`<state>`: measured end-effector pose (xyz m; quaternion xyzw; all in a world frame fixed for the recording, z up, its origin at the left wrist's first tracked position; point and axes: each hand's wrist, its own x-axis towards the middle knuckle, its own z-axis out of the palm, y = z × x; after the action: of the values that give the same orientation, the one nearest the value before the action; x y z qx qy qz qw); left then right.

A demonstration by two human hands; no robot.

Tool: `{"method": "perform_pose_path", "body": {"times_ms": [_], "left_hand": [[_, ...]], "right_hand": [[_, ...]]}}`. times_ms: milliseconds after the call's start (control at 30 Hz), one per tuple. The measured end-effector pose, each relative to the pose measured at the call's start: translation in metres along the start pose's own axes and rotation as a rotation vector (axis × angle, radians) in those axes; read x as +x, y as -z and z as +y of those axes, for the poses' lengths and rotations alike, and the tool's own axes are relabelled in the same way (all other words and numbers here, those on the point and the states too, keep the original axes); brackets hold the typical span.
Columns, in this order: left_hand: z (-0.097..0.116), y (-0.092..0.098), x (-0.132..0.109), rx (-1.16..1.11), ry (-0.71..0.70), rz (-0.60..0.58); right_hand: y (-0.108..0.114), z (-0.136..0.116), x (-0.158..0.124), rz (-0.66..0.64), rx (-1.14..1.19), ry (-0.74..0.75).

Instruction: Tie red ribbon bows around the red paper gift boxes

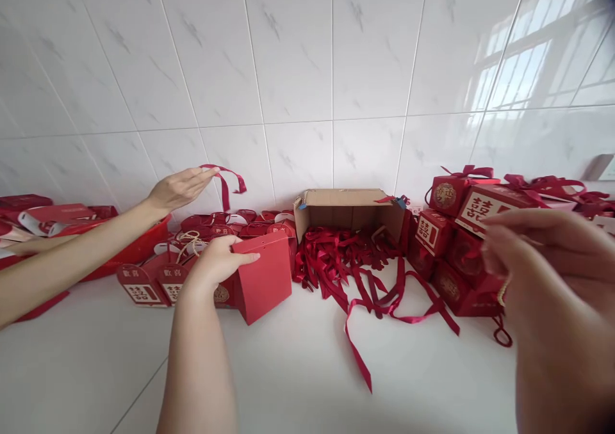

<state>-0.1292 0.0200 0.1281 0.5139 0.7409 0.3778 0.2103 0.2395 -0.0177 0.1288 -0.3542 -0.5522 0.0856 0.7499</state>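
Note:
My left hand (218,261) grips the top edge of a plain red gift box (266,280), thumb across its near face. The box stands tilted on the white table, in front of other red boxes. On the far right, close to the camera, my right hand (567,274) is closed, thumb and fingers together. A thin gold twisted cord (502,291) shows beside its palm and seems to run from its fingers. Below it hangs a dark red loop (503,335); whether it joins the cord is unclear.
A co-worker's hand (185,187) holds a dark red ribbon (224,189) at left. Decorated boxes (139,287) line the wall. An open cardboard box (348,197) spills ribbons (331,261) onto the table. Finished-looking boxes with bows (446,194) are stacked right; a red basin (144,245) stands left.

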Motion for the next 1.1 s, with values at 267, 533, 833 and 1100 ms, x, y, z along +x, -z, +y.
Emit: {"method": "perform_pose_path", "body": {"times_ms": [267, 533, 833, 1100], "left_hand": [[0.069, -0.041, -0.056, -0.495, -0.381, -0.203], [0.093, -0.081, -0.084, -0.717, -0.493, -0.232], [0.092, -0.092, -0.079, -0.567, -0.613, -0.111], [0.099, -0.105, -0.091, -0.705, -0.519, -0.028]], "right_hand": [[-0.063, 0.034, -0.019, -0.527, 0.341, -0.399], [-0.064, 0.024, -0.025, -0.268, 0.460, -0.246], [-0.056, 0.023, -0.021, -0.194, 0.394, -0.290], [-0.059, 0.028, -0.019, -0.306, 0.579, -0.480]]}}
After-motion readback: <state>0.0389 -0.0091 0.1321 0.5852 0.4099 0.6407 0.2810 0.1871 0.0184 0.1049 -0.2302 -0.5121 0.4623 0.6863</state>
